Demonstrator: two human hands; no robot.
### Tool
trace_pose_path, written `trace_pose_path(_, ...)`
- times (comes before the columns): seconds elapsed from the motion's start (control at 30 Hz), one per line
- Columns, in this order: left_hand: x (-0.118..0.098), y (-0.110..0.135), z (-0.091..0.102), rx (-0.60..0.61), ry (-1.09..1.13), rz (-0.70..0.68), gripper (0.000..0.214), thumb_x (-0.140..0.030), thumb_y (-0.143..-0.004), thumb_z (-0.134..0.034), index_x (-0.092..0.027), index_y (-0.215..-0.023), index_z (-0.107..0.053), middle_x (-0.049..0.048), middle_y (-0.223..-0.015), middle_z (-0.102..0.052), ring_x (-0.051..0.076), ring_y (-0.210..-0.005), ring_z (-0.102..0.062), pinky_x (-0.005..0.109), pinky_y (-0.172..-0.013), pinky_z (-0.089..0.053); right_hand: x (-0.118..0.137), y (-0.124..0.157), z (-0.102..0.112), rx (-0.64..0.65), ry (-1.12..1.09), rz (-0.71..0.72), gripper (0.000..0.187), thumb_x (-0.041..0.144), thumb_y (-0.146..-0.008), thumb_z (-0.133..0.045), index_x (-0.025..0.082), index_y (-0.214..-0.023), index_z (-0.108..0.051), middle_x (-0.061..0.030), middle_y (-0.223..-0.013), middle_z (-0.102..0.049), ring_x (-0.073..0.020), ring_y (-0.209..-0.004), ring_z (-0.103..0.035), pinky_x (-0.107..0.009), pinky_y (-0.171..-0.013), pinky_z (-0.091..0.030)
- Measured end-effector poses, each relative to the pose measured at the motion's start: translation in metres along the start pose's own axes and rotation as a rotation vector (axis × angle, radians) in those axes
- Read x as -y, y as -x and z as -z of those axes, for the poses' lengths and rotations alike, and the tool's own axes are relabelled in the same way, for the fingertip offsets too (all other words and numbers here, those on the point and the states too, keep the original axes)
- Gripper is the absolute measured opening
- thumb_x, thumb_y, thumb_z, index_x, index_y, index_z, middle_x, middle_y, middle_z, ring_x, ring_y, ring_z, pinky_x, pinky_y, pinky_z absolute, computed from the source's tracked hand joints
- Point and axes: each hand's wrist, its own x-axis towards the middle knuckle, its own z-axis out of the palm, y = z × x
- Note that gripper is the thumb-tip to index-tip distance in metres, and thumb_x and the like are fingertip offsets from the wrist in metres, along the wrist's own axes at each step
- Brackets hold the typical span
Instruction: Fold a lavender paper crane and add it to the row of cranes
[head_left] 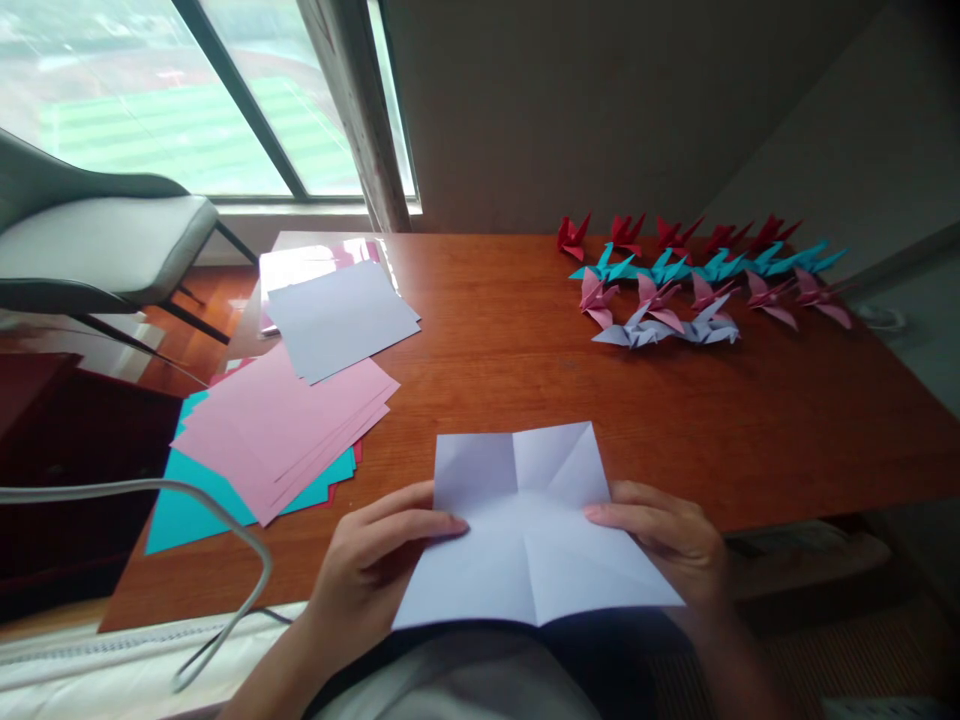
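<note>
Between my two hands is a white sheet of origami paper (495,560), unfolded, with crease lines crossing at its middle and a diagonal crease toward the upper right corner. My left hand (375,550) pinches its left edge, thumb on top and fingers beneath. On the right edge, my right hand (667,535) grips it the same way. The sheet is held up over the near edge of the table, slightly bent along its creases. The fingers under the paper are partly hidden.
Folded cranes stand in rows at the wooden table's (480,350) back right: red (675,235), blue (720,265), pink (660,297) and white (637,330). At left lie white sheets (345,320), pink sheets (292,430) and blue sheets (202,500). A grey cable (255,545) loops near the left; a chair (97,240) stands beyond.
</note>
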Motion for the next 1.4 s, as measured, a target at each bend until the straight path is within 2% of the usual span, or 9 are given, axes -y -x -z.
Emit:
trace_pose_path(0.1, -0.007, -0.005, -0.004, 0.046, 0.204, 0.14, 0.027, -0.021, -0.082, -0.078, -0.025, -0.108, -0.076, 0.0106, -0.111, -0.07, 0.022, -0.093, -0.073, 0.023, -0.071, -0.059, 0.001, -0.001, -0.001, 0.032, 0.025, 0.02, 0.038, 0.004, -0.083, -0.07, 0.032, -0.107, -0.079, 0.0026, -0.079, -0.069, -0.0096, -0.061, -0.064, -0.018, -0.053, -0.048)
trace_pose_path(0.23, -0.014, -0.011, -0.005, 0.075, 0.15, 0.192, 0.021, -0.026, -0.073, -0.085, -0.023, -0.093, -0.078, 0.0057, -0.092, -0.07, 0.016, -0.074, -0.068, 0.018, -0.06, -0.052, 0.003, -0.003, -0.003, 0.095, 0.053, 0.033, 0.035, 0.002, -0.082, -0.07, 0.028, -0.104, -0.078, 0.0015, -0.083, -0.07, -0.0093, -0.067, -0.065, -0.016, -0.057, -0.051)
trace_pose_path(0.5, -0.013, -0.019, -0.015, -0.115, -0.016, 0.172, 0.006, -0.016, -0.077, -0.075, -0.02, -0.072, -0.074, 0.0004, -0.066, -0.069, 0.012, -0.057, -0.06, 0.019, -0.052, -0.045, 0.01, -0.004, -0.009, 0.147, 0.05, -0.133, 0.02, 0.03, -0.078, -0.083, 0.026, -0.096, -0.077, -0.0054, -0.102, -0.073, -0.0202, -0.092, -0.072, -0.025, -0.077, -0.056)
trace_pose_path(0.7, -0.01, -0.017, -0.03, -0.165, 0.036, 0.172, 0.007, -0.017, -0.079, -0.076, -0.019, -0.074, -0.072, 0.0003, -0.066, -0.067, 0.012, -0.061, -0.061, 0.019, -0.056, -0.047, 0.011, -0.002, -0.032, -0.15, -0.14, -0.375, 0.022, 0.042, -0.085, -0.074, 0.023, -0.073, -0.072, -0.0009, -0.074, -0.069, -0.0167, -0.072, -0.068, -0.026, -0.068, -0.056)
trace_pose_path(0.8, -0.006, -0.015, -0.039, -0.216, 0.194, 0.257, 0.009, -0.02, -0.083, -0.075, -0.02, -0.09, -0.07, 0.0005, -0.08, -0.068, 0.014, -0.07, -0.065, 0.02, -0.063, -0.052, 0.01, 0.001, -0.042, -0.286, -0.174, -0.453, 0.013, 0.036, -0.085, -0.075, 0.023, -0.083, -0.072, -0.0012, -0.08, -0.074, -0.0174, -0.076, -0.071, -0.027, -0.074, -0.058)
trace_pose_path(1.0, -0.009, -0.024, -0.042, -0.338, 0.279, 0.297, 0.067, -0.03, -0.079, -0.081, -0.027, -0.138, -0.049, 0.0042, -0.104, -0.071, 0.018, -0.086, -0.069, 0.025, -0.074, -0.057, 0.008, 0.004, -0.046, -0.353, -0.074, -0.426, 0.026, 0.03, -0.085, -0.075, 0.025, -0.108, -0.065, -0.0044, -0.097, -0.075, -0.0193, -0.087, -0.074, -0.03, -0.081, -0.062)
trace_pose_path(1.17, -0.007, -0.027, -0.038, -0.34, 0.398, 0.471, 0.042, -0.033, -0.081, -0.08, -0.02, -0.119, -0.067, 0.0035, -0.091, -0.073, 0.016, -0.081, -0.067, 0.021, -0.07, -0.054, 0.007, 0.005, -0.044, -0.302, -0.112, -0.41, 0.066, 0.03, -0.089, -0.071, 0.027, -0.147, -0.041, -0.0065, -0.098, -0.076, -0.0209, -0.089, -0.075, -0.035, -0.085, -0.062)
trace_pose_path(1.27, -0.004, -0.024, -0.038, -0.317, 0.396, 0.523, 0.02, -0.034, -0.082, -0.078, -0.015, -0.086, -0.074, 0.0051, -0.082, -0.074, 0.016, -0.075, -0.065, 0.022, -0.067, -0.052, 0.008, 0.004, -0.043, -0.317, -0.096, -0.443, 0.048, 0.032, -0.086, -0.075, 0.025, -0.132, -0.059, -0.0068, -0.099, -0.077, -0.0214, -0.089, -0.075, -0.033, -0.083, -0.062)
trace_pose_path(1.4, -0.003, -0.022, -0.038, -0.353, 0.356, 0.515, 0.018, -0.033, -0.081, -0.08, -0.016, -0.082, -0.075, 0.0042, -0.078, -0.075, 0.015, -0.072, -0.065, 0.022, -0.065, -0.052, 0.008, 0.001, -0.041, -0.373, -0.079, -0.455, 0.015, 0.036, -0.087, -0.073, 0.022, -0.091, -0.074, -0.004, -0.084, -0.077, -0.0196, -0.076, -0.075, -0.027, -0.068, -0.063)
